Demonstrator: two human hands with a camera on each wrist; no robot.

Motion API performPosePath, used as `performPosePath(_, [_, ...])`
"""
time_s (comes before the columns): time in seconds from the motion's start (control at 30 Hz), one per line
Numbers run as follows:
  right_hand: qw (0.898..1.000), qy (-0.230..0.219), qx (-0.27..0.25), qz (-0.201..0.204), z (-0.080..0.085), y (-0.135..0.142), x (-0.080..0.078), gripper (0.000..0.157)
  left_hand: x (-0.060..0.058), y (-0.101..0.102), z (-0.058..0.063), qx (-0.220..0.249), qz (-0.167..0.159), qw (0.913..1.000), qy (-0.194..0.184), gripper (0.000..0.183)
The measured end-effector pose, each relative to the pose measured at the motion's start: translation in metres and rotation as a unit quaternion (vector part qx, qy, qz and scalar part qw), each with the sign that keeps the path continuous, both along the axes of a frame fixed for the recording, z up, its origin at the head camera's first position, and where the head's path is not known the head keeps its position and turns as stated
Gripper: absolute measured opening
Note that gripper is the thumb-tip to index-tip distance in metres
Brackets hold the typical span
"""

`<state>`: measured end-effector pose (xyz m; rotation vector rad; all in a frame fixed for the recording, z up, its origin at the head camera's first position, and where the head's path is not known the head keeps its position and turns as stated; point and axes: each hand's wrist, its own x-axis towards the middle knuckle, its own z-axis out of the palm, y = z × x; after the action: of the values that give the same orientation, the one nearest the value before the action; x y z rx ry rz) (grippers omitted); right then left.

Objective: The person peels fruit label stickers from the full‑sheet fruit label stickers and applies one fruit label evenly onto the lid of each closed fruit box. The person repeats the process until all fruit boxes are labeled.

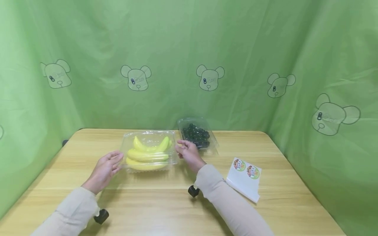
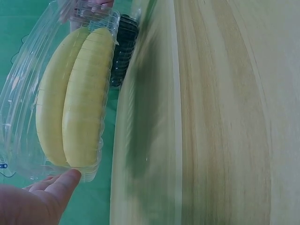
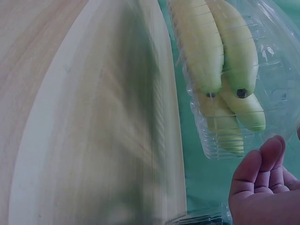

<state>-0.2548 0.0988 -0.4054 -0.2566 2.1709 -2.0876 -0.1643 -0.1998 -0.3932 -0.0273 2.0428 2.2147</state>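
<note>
A clear plastic clamshell container (image 1: pixel 151 135) of yellow bananas (image 1: pixel 147 154) is held above the tabletop in the head view. At its left end, my left hand (image 1: pixel 103 170) grips the side, and the left wrist view shows the thumb (image 2: pixel 68 183) against the lower edge. My right hand (image 1: pixel 190 155) holds the opposite end between thumb and fingers; curled fingers (image 3: pixel 255 171) meet the corner in the right wrist view, where the thumb is mostly out of frame. Green-tipped banana ends (image 3: pixel 234 79) show through the plastic. The lid looks closed, though its latch cannot be made out.
Behind my right hand, a second clear container (image 1: pixel 183 122) with dark grapes (image 1: pixel 195 134) stands near the back edge. A white sheet with round fruit stickers (image 1: pixel 245 182) lies on the wooden table (image 1: pixel 283 183) at right. Green curtains (image 1: pixel 174 49) surround the table.
</note>
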Motion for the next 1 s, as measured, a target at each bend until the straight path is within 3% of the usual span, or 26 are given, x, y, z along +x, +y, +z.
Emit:
performPosePath(0.63, [1.0, -0.006, -0.014, 0.002, 0.002, 0.011, 0.007, 0.04, 0.01, 0.008, 0.004, -0.011, -0.005, 0.9999, -0.004, 0.072])
performPosePath(1.0, [0.999, -0.017, -0.039, 0.011, 0.003, 0.02, 0.011, 0.039, 0.012, 0.014, 0.006, -0.004, 0.011, 0.9999, 0.002, 0.07])
